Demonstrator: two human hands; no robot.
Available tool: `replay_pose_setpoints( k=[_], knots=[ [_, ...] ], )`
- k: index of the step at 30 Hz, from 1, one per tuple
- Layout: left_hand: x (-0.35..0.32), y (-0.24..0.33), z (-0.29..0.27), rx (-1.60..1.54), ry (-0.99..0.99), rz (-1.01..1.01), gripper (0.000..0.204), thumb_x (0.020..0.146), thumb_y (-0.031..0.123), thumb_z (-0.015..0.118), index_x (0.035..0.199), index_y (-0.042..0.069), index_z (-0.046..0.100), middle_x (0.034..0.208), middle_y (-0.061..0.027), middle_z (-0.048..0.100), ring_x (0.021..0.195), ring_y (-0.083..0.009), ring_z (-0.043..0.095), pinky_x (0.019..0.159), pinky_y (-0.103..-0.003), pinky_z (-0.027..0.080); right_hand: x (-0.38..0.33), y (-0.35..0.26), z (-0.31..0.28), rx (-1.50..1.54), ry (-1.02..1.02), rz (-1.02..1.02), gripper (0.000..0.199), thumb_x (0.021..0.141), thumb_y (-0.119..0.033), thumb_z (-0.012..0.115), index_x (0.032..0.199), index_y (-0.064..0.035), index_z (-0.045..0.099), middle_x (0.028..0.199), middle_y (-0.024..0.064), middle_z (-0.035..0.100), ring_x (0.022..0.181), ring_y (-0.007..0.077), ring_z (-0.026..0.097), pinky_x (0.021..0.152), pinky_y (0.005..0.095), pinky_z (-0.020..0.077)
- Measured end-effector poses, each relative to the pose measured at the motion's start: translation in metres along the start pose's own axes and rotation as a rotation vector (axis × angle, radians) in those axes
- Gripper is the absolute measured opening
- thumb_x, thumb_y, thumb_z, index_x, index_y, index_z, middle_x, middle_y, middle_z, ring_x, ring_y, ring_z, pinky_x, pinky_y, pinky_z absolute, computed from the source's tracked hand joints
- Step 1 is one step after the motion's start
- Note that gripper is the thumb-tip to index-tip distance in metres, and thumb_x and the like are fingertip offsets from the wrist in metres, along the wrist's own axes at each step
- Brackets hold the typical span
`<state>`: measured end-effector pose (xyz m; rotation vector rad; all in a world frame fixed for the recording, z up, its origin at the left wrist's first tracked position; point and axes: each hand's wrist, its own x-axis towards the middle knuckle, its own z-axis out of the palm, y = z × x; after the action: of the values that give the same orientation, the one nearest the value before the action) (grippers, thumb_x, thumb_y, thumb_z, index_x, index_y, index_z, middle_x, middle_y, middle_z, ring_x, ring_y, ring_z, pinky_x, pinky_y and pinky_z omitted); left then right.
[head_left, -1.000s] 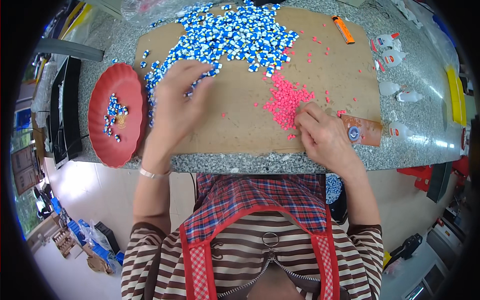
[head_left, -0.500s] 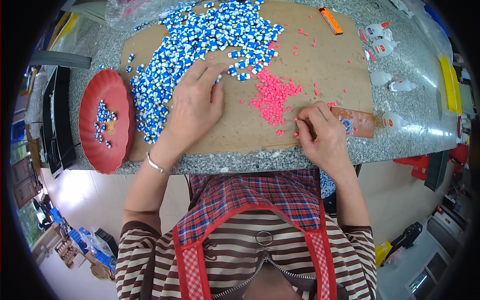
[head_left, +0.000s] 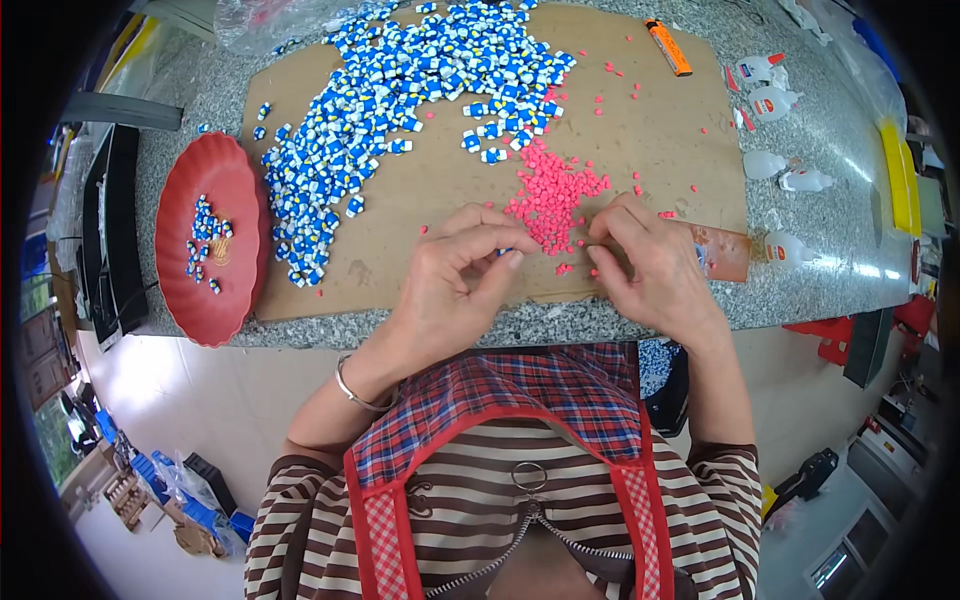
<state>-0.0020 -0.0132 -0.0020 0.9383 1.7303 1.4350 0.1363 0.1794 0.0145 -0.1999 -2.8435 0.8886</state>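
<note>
My left hand has its thumb and forefinger pinched on a small blue-and-white piece, mostly hidden by the fingers, left of the heap of tiny pink pieces. Opposite it, my right hand curls at the heap's lower right edge, thumb and fingertips close together. Whatever sits between those fingertips is too small to make out. A large heap of blue-and-white pieces with yellow marks spreads over the upper left of the brown cardboard. Several more such pieces lie in the red scalloped dish.
Several small white bottles, one of them, stand or lie along the right of the granite counter. A narrow orange item rests at the cardboard's upper right. Beside my right hand lies a brownish card. Stray pink pieces dot the cardboard.
My left hand has left the edge of the blue-and-white heap and moved right and nearer, bringing a piece towards my right hand. My right hand has shifted only slightly.
</note>
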Motion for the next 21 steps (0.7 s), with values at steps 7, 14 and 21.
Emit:
replay_pose_setpoints(
  k=[7, 14, 21],
  knots=[
    [-0.007, 0.0, 0.005, -0.031, 0.03, 0.018, 0.015, 0.09, -0.004, 0.061, 0.101, 0.0, 0.07, 0.099, -0.0069, 0.063, 0.077, -0.008, 0.06, 0.061, -0.022, 0.048, 0.004, 0.002, 0.012, -0.051, -0.037, -0.03, 0.009, 0.083, -0.003, 0.062, 0.09, -0.0023, 0.056, 0.094, 0.012, 0.061, 0.073, 0.0345, 0.063, 0.061, 0.0442, 0.0502],
    [-0.005, -0.003, 0.012, -0.027, 0.057, 0.091, 0.015, 0.089, -0.005, 0.061, 0.101, -0.001, 0.07, 0.1, -0.0075, 0.062, 0.078, -0.0094, 0.061, 0.061, -0.022, 0.049, -0.001, -0.001, 0.009, -0.08, -0.033, -0.016, 0.009, 0.085, -0.003, 0.061, 0.092, -0.002, 0.055, 0.093, 0.0131, 0.06, 0.073, 0.0356, 0.063, 0.062, 0.0449, 0.0501],
    [-0.006, -0.002, 0.005, 0.0, 0.069, 0.064, 0.019, 0.089, -0.006, 0.061, 0.103, 0.001, 0.071, 0.102, -0.0079, 0.063, 0.081, -0.0097, 0.061, 0.062, -0.022, 0.05, 0.001, 0.003, 0.013, 0.055, 0.088, 0.145, 0.009, 0.084, -0.001, 0.061, 0.091, -0.0029, 0.056, 0.09, 0.0121, 0.059, 0.074, 0.0344, 0.063, 0.062, 0.0436, 0.0495]
  ],
)
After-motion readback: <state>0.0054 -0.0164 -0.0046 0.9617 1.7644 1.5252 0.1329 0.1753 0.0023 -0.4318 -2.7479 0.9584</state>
